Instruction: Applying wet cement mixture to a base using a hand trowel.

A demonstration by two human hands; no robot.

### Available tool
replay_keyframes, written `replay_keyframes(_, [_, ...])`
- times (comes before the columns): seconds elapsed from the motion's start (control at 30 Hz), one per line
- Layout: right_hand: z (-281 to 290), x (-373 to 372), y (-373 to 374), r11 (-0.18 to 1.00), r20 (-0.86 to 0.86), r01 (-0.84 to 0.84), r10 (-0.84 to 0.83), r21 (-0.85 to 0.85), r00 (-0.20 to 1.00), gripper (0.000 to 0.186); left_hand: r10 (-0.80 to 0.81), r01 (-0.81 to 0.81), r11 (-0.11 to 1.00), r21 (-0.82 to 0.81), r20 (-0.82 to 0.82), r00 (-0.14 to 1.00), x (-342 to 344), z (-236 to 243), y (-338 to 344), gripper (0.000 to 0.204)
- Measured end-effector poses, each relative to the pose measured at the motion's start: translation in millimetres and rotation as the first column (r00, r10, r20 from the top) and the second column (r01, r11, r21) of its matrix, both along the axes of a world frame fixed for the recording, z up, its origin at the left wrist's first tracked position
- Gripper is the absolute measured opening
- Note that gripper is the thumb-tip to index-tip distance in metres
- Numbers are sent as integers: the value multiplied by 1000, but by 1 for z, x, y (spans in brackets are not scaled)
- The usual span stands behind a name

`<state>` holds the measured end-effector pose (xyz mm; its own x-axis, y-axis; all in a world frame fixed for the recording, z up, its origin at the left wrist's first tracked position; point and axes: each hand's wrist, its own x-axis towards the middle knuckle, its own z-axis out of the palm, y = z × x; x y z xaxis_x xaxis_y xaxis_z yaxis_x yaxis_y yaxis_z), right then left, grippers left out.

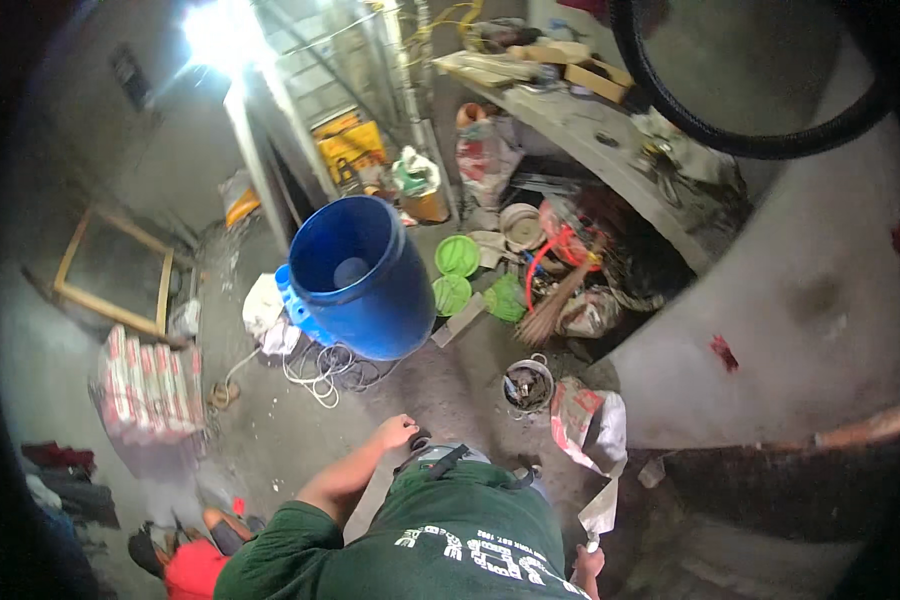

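Note:
My left hand (400, 430) is out in front of my green-shirted body at lower center, fingers curled; what it holds, if anything, is too small to make out. My right hand (587, 565) is low on the right, closed on a long torn strip of white-and-red sack (602, 435) that stretches up beside my body. At that strip's upper end sits a small pail (528, 385) with dark contents. A big blue barrel (370, 290) stands ahead of me, with loose white cable (320, 380) at its base.
A person in a red shirt (190, 570) is at lower left, near stacked white-and-red packages (150, 385). A wooden frame (110, 270) leans left. Green lids (457, 255), a straw broom (555, 300), sacks and clutter lie under a concrete ledge (530, 115). A concrete wall (790, 320) is at right.

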<state>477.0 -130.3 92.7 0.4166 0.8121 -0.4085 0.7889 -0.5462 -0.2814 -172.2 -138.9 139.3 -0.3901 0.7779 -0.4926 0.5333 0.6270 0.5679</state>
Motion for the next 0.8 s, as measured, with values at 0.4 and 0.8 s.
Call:
replay_keyframes(0.4, [68, -251, 91, 994, -271, -77, 94, 74, 958, 32, 506, -482, 855, -193, 101, 857, -155, -70, -253, 44])
replay_keyframes(0.8, [95, -342, 80, 971, -300, -234, 208, -53, 931, 30, 531, -489, 828, -274, 104, 841, -228, -52, -245, 46])
